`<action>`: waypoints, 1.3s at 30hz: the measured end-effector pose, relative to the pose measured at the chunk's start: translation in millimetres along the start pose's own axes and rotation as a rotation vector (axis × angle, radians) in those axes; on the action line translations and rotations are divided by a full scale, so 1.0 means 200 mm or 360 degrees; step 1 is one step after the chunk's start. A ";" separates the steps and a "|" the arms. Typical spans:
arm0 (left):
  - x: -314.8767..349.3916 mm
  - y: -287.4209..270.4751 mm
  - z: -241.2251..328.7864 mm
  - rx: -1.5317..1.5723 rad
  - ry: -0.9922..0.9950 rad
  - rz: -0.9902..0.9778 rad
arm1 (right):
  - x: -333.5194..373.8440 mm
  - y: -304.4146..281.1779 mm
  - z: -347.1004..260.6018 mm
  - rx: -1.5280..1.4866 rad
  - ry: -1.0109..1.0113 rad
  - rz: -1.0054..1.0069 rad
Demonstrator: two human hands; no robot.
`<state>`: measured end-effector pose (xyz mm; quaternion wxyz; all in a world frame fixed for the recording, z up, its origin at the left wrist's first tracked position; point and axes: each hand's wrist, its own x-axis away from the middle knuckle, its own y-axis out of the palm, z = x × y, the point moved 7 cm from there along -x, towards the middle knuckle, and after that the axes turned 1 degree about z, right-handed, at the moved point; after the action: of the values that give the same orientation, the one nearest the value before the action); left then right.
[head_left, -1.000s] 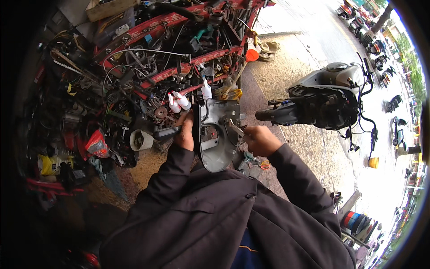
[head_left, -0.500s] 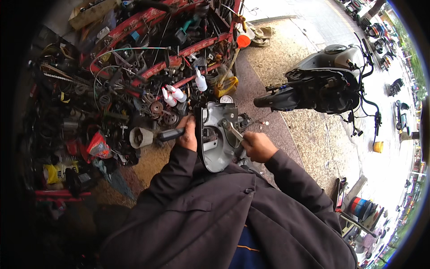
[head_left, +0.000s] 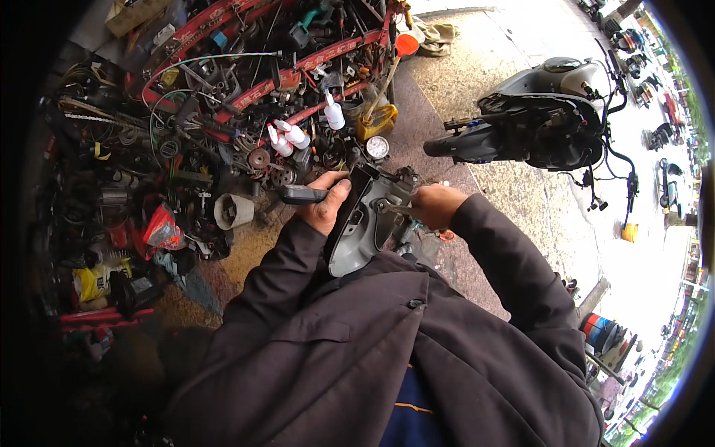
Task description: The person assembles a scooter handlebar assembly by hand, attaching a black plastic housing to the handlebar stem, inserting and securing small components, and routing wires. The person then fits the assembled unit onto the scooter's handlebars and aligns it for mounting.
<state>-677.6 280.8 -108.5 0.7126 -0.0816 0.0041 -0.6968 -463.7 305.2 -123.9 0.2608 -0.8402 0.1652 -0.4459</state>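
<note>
In front of my lap a grey curved plastic vehicle panel (head_left: 354,248) with a dark edge stands tilted. My left hand (head_left: 325,208) is closed round its left edge. A dark rounded piece (head_left: 302,194) sticks out to the left by those fingers; whether it is joined to the panel, I cannot tell. My right hand (head_left: 438,205) is closed on the handle of a metal wrench (head_left: 398,210). The wrench's head sits at a round fastener on the panel's inner side. My right fingers hide the handle's far end.
Spray bottles (head_left: 334,112), a yellow cut-open jug (head_left: 378,123) and a white round gauge (head_left: 377,147) lie beyond the panel. Loose parts and a red metal rack (head_left: 328,56) crowd the left. A partly stripped motorbike (head_left: 538,127) stands on the right.
My right hand has swung the wrench handle upward, so it now points nearly straight right. The panel has tilted, its top leaning right, and my left hand has moved slightly up and right with it.
</note>
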 end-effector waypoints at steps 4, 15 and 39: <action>0.05 -0.04 -0.12 0.0062 -0.0068 0.0129 | 0.00 0.13 0.02 -0.0062 0.0061 0.0325; 0.21 -0.14 -0.32 -0.0135 -0.0255 0.0125 | -0.13 0.48 -0.05 -0.0171 0.0241 0.0192; 0.07 -0.33 -0.41 0.0497 -0.0788 -0.0064 | 0.12 -0.11 -0.39 -0.0023 -0.0247 0.0742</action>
<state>-752.1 257.0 -179.6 0.6820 -0.1384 -0.2788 -0.6618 -514.6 288.2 -59.9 0.3626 -0.8128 0.3374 -0.3066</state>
